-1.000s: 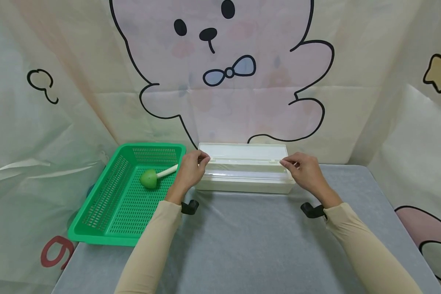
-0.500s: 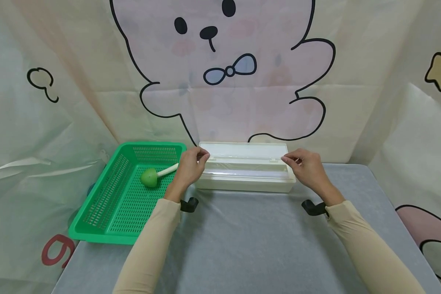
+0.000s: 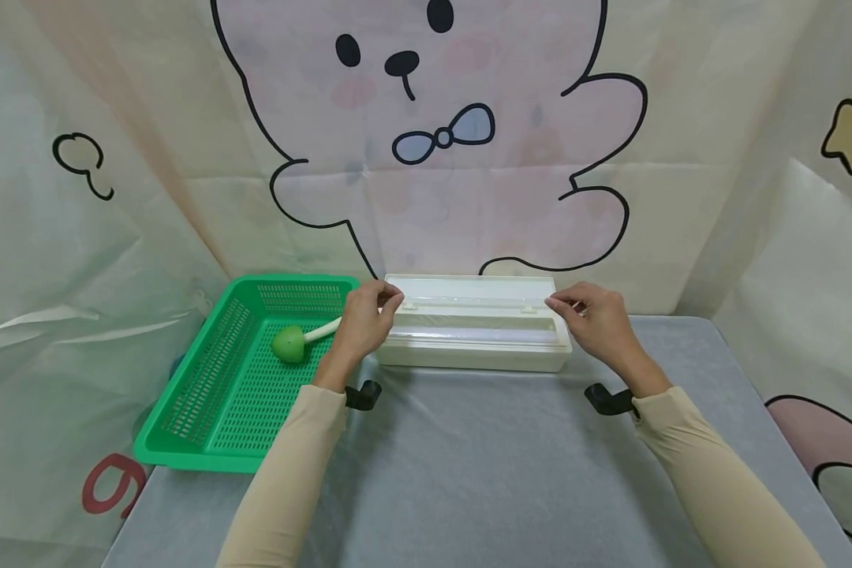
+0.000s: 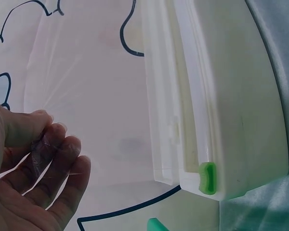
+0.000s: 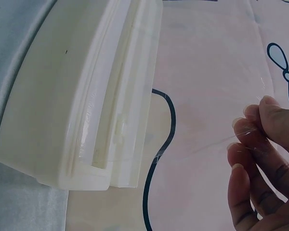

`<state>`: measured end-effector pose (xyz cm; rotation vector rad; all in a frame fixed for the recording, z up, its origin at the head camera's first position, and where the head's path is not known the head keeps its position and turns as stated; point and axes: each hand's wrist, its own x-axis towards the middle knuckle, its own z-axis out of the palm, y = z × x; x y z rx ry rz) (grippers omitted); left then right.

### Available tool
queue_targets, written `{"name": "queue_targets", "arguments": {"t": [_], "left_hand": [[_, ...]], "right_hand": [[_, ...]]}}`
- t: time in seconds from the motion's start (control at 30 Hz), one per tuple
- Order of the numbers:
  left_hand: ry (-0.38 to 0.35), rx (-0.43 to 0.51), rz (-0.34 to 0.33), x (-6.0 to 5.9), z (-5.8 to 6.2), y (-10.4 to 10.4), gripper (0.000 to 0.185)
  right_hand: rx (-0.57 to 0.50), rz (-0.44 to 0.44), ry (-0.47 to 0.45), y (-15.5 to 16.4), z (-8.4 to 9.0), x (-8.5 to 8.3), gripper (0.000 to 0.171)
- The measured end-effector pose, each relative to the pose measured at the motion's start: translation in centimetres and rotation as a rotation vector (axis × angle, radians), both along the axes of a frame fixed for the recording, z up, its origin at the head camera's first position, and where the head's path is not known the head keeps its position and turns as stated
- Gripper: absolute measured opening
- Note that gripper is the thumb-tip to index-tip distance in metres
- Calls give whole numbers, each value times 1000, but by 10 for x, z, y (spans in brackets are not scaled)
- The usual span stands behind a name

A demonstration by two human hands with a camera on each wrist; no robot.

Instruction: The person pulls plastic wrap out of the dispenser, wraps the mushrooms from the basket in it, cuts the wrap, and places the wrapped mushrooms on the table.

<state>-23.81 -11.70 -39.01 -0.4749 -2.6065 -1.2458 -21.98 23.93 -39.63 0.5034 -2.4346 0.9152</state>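
Observation:
A long cream cling film dispenser (image 3: pixel 476 360) sits at the back of the table with its lid (image 3: pixel 468 285) standing up. A roll (image 3: pixel 477 334) lies lengthwise inside, and a green piece (image 4: pixel 208 178) shows at one end in the left wrist view. Clear cling film (image 4: pixel 49 94) stretches above the box, faint against the backdrop. One corner of it is pinched between thumb and fingers of my left hand (image 3: pixel 364 322), at the box's left end. Opposite, my right hand (image 3: pixel 598 325) pinches the other corner, and creases run from its fingertips in the right wrist view.
To the left stands a green perforated basket (image 3: pixel 184 456). In it lies an object with a rounded green head (image 3: pixel 288 345) and a white stick, partly behind my left hand. A printed cloth backdrop (image 3: pixel 440 221) hangs directly behind the box. Grey cloth covers the table (image 3: pixel 483 473).
Both hands have risen slightly and drawn a little apart, still pinching the film. The dispenser and basket have stayed in place.

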Motion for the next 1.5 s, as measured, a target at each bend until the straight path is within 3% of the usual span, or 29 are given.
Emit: {"name": "queue_targets", "arguments": {"t": [1.5], "left_hand": [[60, 46, 15, 11, 18, -4, 15]], "right_hand": [[-44, 17, 37, 0, 23, 13, 3]]}}
